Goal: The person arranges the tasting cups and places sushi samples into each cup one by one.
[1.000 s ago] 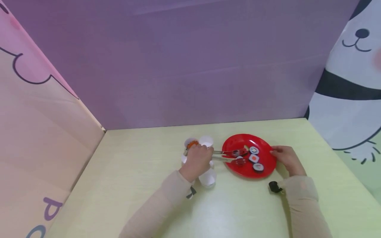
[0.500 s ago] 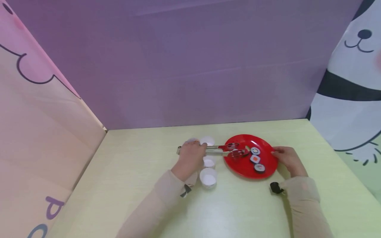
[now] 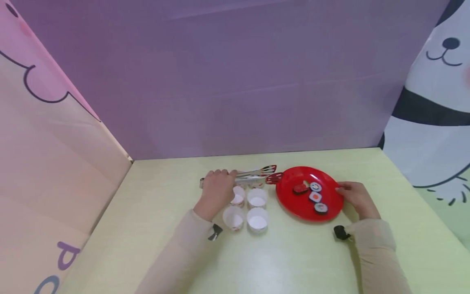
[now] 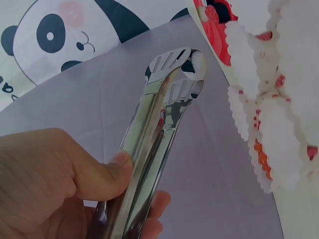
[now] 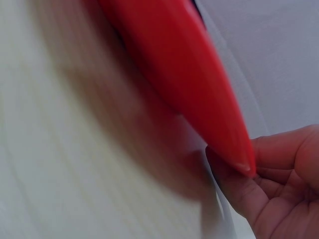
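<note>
My left hand [image 3: 216, 192] grips metal tongs [image 3: 247, 176] above the back white paper cups; in the left wrist view a small white-and-dark piece [image 4: 198, 64] shows at the tips of the tongs [image 4: 142, 134]. The red plate [image 3: 293, 208] stands to the right of the cups. On it lie a red-topped sushi piece [image 3: 300, 188], a smiley roll [image 3: 315, 187], an orange-centred piece [image 3: 315, 197] and another roll [image 3: 320, 208]. The fingers and thumb of my right hand [image 3: 357, 199] pinch the plate's right rim, also seen in the right wrist view.
Several paper cups stand close together: two front ones [image 3: 233, 217] [image 3: 257, 220], two middle ones [image 3: 238, 196] [image 3: 256, 198], and back ones partly hidden by the left hand and tongs. Something orange [image 4: 261, 159] shows in one cup. A purple backdrop [image 3: 235, 102] rises behind the table.
My left hand and the tongs have moved left, off the plate to above the back cups. The piece near the plate's left side is off it. My right hand stays at the rim.
</note>
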### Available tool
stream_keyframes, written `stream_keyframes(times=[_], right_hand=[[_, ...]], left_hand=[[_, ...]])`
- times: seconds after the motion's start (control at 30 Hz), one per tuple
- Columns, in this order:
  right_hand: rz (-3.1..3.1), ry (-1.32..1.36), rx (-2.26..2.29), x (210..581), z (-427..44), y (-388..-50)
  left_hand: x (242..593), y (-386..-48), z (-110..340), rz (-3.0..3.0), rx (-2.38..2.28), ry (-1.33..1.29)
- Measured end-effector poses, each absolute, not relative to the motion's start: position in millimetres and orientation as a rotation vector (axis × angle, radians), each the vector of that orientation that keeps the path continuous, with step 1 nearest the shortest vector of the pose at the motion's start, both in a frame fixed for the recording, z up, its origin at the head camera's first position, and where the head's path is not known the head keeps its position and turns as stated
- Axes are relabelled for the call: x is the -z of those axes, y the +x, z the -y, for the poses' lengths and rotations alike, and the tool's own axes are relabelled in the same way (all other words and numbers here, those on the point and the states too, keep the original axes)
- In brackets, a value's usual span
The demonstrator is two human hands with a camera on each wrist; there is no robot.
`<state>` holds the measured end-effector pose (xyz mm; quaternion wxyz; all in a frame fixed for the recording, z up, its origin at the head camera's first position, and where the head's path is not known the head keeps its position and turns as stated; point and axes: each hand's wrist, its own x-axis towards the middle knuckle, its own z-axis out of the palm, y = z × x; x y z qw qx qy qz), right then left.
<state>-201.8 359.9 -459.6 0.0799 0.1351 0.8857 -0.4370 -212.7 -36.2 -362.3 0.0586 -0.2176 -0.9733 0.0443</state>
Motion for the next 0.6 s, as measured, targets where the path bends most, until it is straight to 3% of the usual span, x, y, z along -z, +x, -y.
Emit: stream_keyframes(times=[0.6], right_hand=[[-2.621, 0.417, 1.318, 462, -363, -204]], left_hand=[[362, -228, 66, 2.998, -0.102, -0.516]])
